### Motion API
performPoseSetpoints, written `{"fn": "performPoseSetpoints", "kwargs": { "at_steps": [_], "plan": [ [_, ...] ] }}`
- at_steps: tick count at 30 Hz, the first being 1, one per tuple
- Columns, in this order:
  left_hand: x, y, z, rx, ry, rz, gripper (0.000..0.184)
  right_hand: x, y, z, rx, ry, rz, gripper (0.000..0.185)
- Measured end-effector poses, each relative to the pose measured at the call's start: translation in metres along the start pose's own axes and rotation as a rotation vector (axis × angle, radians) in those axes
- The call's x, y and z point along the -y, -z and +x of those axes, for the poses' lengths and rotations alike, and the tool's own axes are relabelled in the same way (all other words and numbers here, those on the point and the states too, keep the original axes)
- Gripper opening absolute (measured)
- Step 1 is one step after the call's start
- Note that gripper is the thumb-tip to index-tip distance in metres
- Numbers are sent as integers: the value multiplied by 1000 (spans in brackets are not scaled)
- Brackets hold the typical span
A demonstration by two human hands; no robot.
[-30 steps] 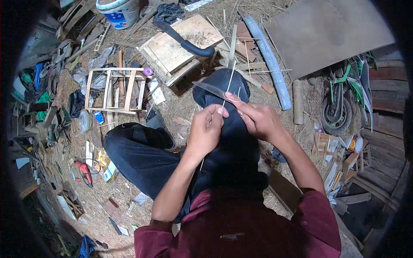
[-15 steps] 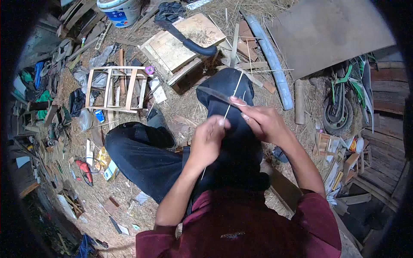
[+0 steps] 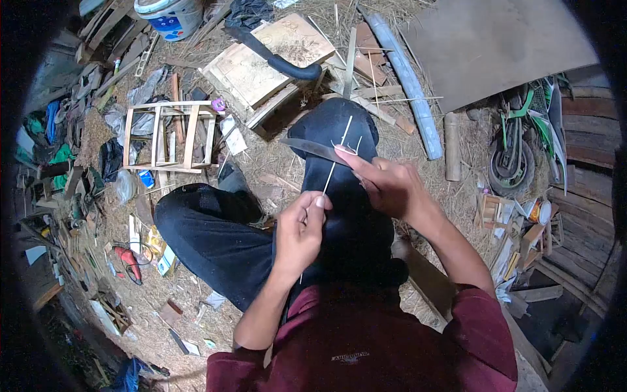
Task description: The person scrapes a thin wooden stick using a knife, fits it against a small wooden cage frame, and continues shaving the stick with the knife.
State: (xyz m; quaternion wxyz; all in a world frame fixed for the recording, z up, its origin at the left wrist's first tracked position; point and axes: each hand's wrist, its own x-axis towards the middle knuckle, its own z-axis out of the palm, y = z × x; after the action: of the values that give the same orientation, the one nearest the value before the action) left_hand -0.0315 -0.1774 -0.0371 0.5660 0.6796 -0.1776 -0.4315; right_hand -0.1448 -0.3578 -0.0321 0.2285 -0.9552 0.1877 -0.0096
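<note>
A thin pale strip of wood or bamboo [image 3: 330, 175] runs slantwise over my raised knee, its far end above the kneecap. My left hand [image 3: 302, 230] pinches it near the middle, and its lower end passes below toward my lap. My right hand [image 3: 390, 184] is closed around a knife, the handle hidden in the palm. The knife's blade [image 3: 308, 148] points left and crosses the strip, with the index finger stretched along it. Fine curled shavings [image 3: 349, 145] stand beside the blade at the fingertip.
Ahead is a wooden block [image 3: 274, 62] with a black-handled machete [image 3: 287, 65] on it. A small wooden frame [image 3: 171, 136] stands at left, near a red power tool [image 3: 128, 263]. A bluish pole [image 3: 406, 85], a large board [image 3: 496, 49] and a green motorbike [image 3: 522, 144] are at right.
My left hand has drawn down and left along my lap, away from the knife. The right hand and blade have shifted slightly left. The whole view has moved a little.
</note>
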Motion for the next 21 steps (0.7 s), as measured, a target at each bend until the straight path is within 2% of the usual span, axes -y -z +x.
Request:
{"fn": "performPoseSetpoints", "kwargs": {
  "at_steps": [2,4,9,13,15,17,20,21],
  "plan": [
    [0,-3,-2,-35,-72,41,23,4,0,-2,4,-26,-34,68],
    [4,0,-10,17,-50,31,23,4,-7,-2,-45,-58,-67,68],
    [17,19,-44,72,177,-116,25,-10,-1,3,-177,-76,147,66],
    [11,16,-22,153,178,-294,27,2,-7,3,-311,-2,350,65],
    [4,10,-4,169,161,-296,27,2,-2,0,-248,53,310,66],
    [-6,4,12,176,187,-282,27,4,9,-6,-26,88,191,66],
    [-11,-5,28,175,86,-157,25,-4,7,-1,7,81,77,67],
    [-6,-8,32,144,-51,-67,25,-6,5,1,5,72,39,67]
  ]
}}
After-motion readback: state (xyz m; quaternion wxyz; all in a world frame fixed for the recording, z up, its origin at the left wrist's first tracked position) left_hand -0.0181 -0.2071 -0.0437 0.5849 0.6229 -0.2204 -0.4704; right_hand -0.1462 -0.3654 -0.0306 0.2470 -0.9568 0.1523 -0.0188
